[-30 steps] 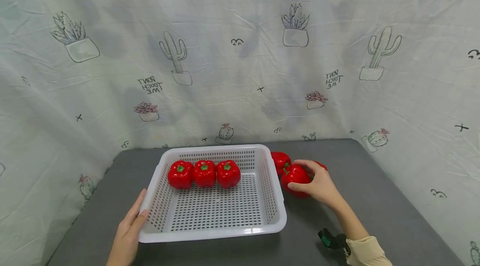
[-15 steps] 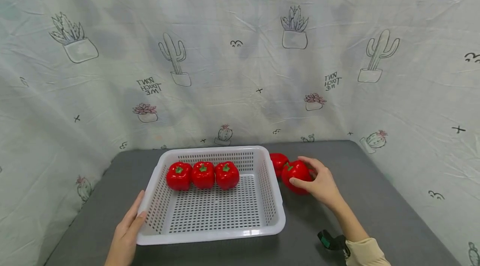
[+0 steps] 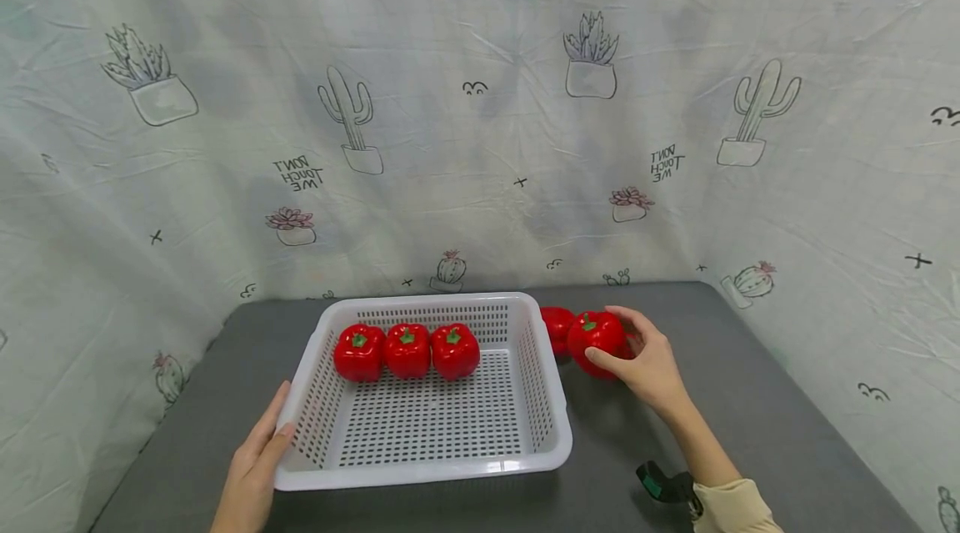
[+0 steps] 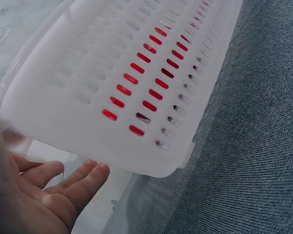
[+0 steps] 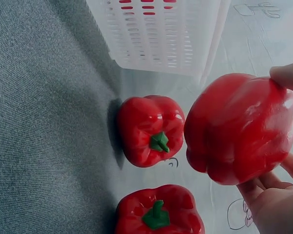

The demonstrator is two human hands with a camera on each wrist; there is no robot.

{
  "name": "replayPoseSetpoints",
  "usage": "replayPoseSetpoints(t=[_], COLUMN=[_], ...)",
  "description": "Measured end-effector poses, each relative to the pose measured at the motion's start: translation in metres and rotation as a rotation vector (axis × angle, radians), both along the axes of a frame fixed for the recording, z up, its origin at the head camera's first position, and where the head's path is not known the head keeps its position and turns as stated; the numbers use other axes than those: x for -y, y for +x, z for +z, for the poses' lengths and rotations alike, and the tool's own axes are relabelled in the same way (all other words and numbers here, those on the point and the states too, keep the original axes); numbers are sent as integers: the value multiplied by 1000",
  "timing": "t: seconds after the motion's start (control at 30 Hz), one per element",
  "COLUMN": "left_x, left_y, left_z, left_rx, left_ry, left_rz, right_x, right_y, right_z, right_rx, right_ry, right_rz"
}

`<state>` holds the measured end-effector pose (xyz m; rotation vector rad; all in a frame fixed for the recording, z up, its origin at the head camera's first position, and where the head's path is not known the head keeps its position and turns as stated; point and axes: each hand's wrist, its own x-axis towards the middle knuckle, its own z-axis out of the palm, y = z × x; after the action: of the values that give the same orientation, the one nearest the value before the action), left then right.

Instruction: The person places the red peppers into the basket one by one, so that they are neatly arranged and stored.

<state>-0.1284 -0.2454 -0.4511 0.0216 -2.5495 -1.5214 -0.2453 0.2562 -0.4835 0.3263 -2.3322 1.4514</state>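
My right hand [image 3: 651,362] holds a glossy red bell pepper [image 3: 595,343], thumb on the near side and fingers round the far side. In the right wrist view this pepper [image 5: 239,129] is raised off the grey table, its stem turned out of sight. Two more bell peppers lie on the table beyond it: one [image 5: 149,124] beside the basket, another [image 5: 161,214] mostly hidden behind my hand in the head view. My left hand [image 3: 251,462] grips the left rim of a white perforated basket [image 3: 423,475], thumb over the rim. Three red bell peppers [image 3: 408,349] stand in a row along its back.
The basket sits on a grey cloth-covered table [image 3: 750,416]. A pale curtain [image 3: 480,141] printed with cacti closes off the back and sides. A dark device [image 3: 660,483] is fixed at my right wrist beside the beige sleeve [image 3: 731,504].
My right hand has lifted the bell pepper and moved slightly up and to the right in the head view. The pepper has tilted a little. My left hand and the basket stay put.
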Motion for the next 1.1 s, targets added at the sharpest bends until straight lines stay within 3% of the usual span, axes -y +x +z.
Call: replayPoseSetpoints(t=[0.2, 0.3, 0.43, 0.6, 0.73, 0.9, 1.0, 1.1], left_x=[0, 0, 1, 2, 2, 2, 3, 3], left_y=[1, 1, 2, 3, 2, 1, 0, -1], left_z=[0, -1, -2, -2, -3, -3, -3, -2], left_rx=[3, -3, -19, -25, -34, -44, -56, -73], left_ry=[2, 2, 2, 14, 41, 34, 21, 14], left_rz=[0, 1, -8, -19, -54, -66, -67, -73], right_x=[-1, 1, 14, 40, 65, 116, 154, 191], right_y=[-4, -1, 14, 47, 72, 90, 94, 94], right_z=[-6, -2, 19, 63, 102, 143, 151, 144], right_rx=[-27, -33, -2, 41, 9, -18, 0, 68], right_ry=[-5, 0, -15, -121, -181, -165, -154, -177], right_rz=[12, 4, -41, -44, 32, 233, 350, 412])
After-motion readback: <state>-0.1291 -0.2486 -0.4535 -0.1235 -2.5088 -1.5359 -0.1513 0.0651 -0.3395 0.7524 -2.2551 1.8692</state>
